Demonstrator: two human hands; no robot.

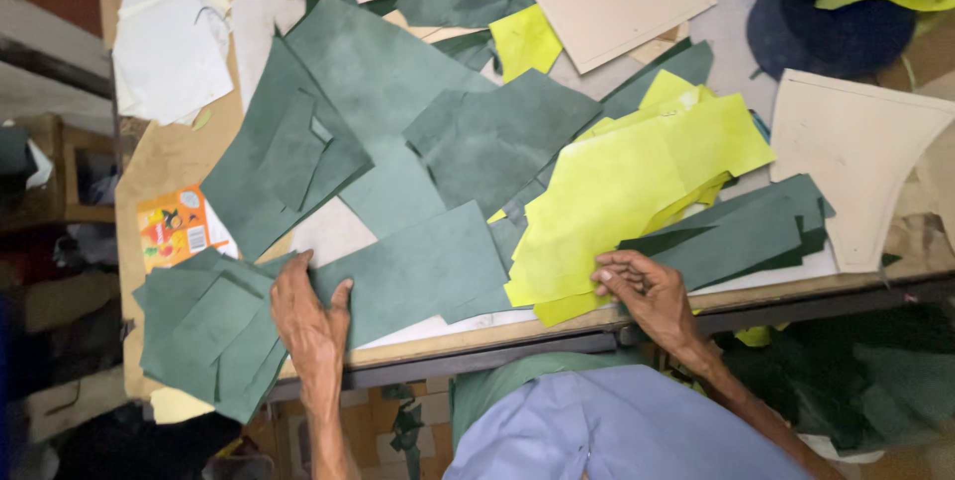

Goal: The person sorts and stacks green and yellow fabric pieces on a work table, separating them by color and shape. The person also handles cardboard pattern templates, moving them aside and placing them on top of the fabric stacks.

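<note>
1. Green leather pieces (pixel 413 276) lie spread over the bench (pixel 477 336), near its front edge.
2. The left hand (pixel 310 316) lies flat, palm down, grip open, fingers spread on a green piece.
3. The right hand (pixel 647 291) curls its fingertips (pixel 609 271) on the yellow sheets (pixel 607 201), pinching their edge.

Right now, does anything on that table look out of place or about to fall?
Yes. The green stack under the left hand juts past the table edge, so it could slide off. More green scraps lie below the table on the right.
</note>
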